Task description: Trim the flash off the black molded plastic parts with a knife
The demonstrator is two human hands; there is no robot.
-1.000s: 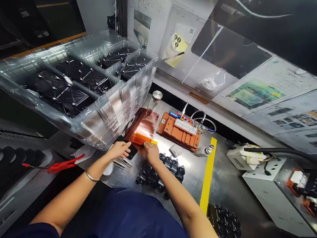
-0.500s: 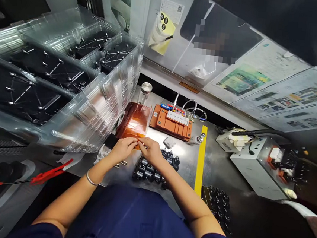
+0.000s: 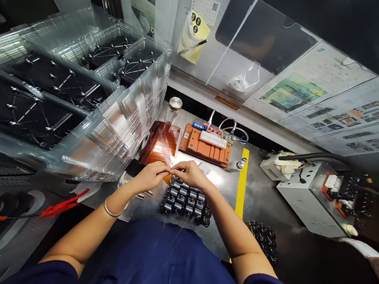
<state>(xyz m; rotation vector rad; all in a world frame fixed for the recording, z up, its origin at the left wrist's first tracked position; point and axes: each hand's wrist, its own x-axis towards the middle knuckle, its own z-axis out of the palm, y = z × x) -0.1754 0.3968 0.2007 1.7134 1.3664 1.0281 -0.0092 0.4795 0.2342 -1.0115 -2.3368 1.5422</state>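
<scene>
My left hand (image 3: 149, 176) and my right hand (image 3: 190, 174) meet at the fingertips above the steel bench (image 3: 225, 183). Between them they pinch a thin clear film (image 3: 168, 159), which rises toward the amber sheet (image 3: 159, 143). A small orange piece (image 3: 167, 178) shows just below my fingers, partly hidden by them. A black flat object (image 3: 134, 168) lies beside my left hand. Under my right wrist sits a block of black cylindrical parts (image 3: 184, 202).
Stacked clear plastic trays (image 3: 81, 82) holding black parts overhang the bench's left side. Further back stand a glass jar (image 3: 174, 109) and an orange fixture with a white breadboard (image 3: 206, 143). A red-handled tool (image 3: 64, 207) lies at left; a grey metal box (image 3: 311, 198) stands at right.
My hands have moved closer, and their fingertips now meet on the film, slightly higher above the orange piece. The view has shifted little since the last frame, after swinging from the earlier one.
</scene>
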